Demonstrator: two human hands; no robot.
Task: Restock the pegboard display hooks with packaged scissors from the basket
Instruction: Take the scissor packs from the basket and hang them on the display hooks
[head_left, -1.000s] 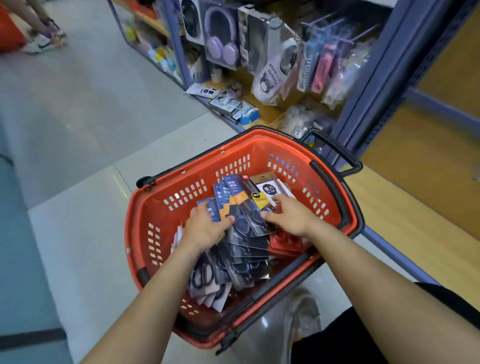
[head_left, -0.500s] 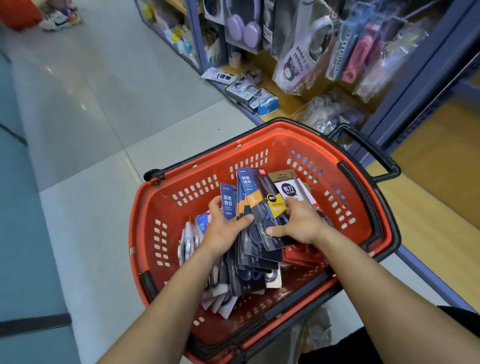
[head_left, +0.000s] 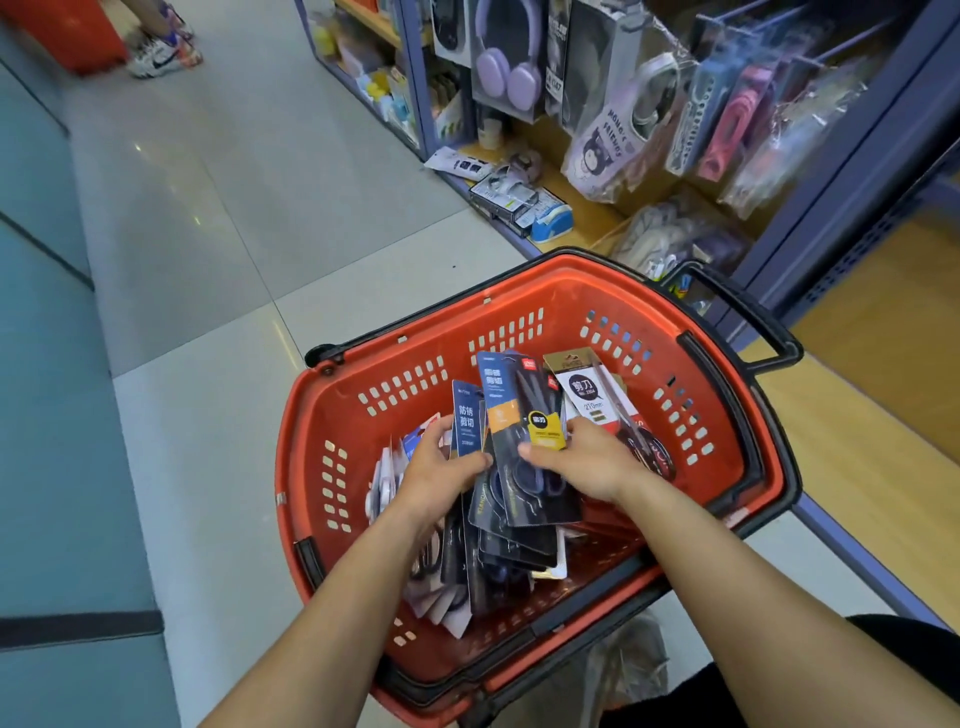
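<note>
Clamped round the blue scissors pack (head_left: 468, 422) with the left hand (head_left: 441, 470), thumb laid across its lower front and fingers curled behind, more packs fanned under the palm. Pinched beside it in the right hand (head_left: 589, 462): the dark scissors pack (head_left: 540, 428) with a yellow label, thumb tip pressed on its face below that label, fingers wrapped behind the right edge (scissor handles showing under the thumb). Held up inside the red basket (head_left: 545, 291), above loose packs (head_left: 498, 566) on its floor, with a white-labelled pack (head_left: 584, 388) leaning behind the right knuckles.
</note>
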